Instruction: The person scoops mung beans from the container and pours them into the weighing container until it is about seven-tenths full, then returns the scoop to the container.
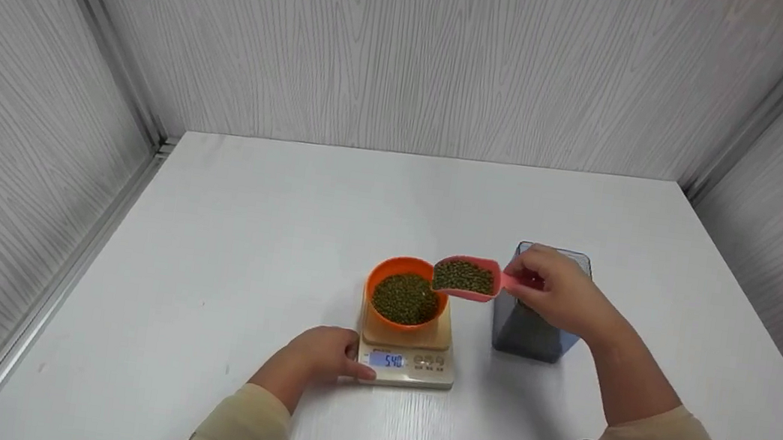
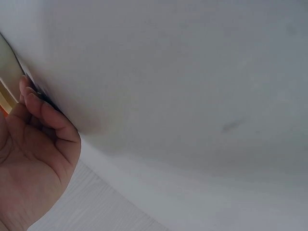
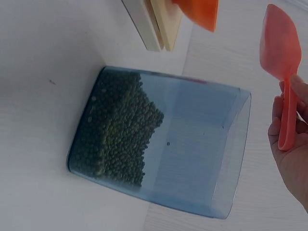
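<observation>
My right hand [image 1: 557, 291] pinches the handle of a pink scoop [image 1: 477, 296] heaped with small green beans, probably mung beans. Its tip hangs over the right rim of an orange bowl [image 1: 374, 307] that holds more of the beans. Under the bowl is a kitchen scale [image 1: 414, 379] with lit digits that look like 540. At the scale's front left corner, my left hand [image 1: 322, 355] grips the edge, thumb near the display; curled fingers [image 2: 48, 113] show at its side in the left wrist view. A bluish clear container [image 3: 192, 139], partly filled with beans, stands below the right hand.
The white tabletop [image 1: 246, 231] lies beneath everything. Grey wood-grain panels [image 1: 414, 49] rise at the back and both sides. The container stands just right of the scale, with a gap between them.
</observation>
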Motion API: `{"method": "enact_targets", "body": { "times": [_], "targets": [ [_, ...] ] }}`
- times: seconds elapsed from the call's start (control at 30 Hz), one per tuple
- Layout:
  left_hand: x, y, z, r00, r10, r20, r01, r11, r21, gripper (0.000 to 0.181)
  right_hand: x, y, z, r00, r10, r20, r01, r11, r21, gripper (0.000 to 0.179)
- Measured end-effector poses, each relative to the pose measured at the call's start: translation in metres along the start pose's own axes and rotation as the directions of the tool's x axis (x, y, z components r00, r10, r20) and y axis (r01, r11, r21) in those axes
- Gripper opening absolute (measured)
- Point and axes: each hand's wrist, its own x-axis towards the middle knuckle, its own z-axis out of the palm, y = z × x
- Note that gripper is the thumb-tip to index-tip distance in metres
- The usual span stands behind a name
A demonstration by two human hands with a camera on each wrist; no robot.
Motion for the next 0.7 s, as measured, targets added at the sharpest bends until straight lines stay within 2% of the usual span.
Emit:
{"method": "enact_targets", "body": {
  "times": [0.23, 0.47, 0.7],
  "targets": [
    [0.000, 0.001, 0.000, 1.000, -0.008, 0.004, 0.008, 1.000, -0.001, 0.044, 0.004, -0.012, 0.009, 0.999, 0.048, 0.020, -0.046, 0.995, -0.087, 0.010],
    [-0.001, 0.000, -0.001, 1.000, 0.007, 0.003, -0.007, 1.000, 0.003, 0.044, 0.005, -0.013, 0.009, 1.000, -0.015, 0.009, 0.016, 0.990, -0.140, 0.007],
    [-0.002, 0.001, -0.001, 1.000, 0.011, 0.000, -0.011, 1.000, 0.007, 0.045, 0.006, -0.011, 0.009, 1.000, -0.010, 0.025, 0.014, 0.986, -0.165, 0.007]
  ]
}}
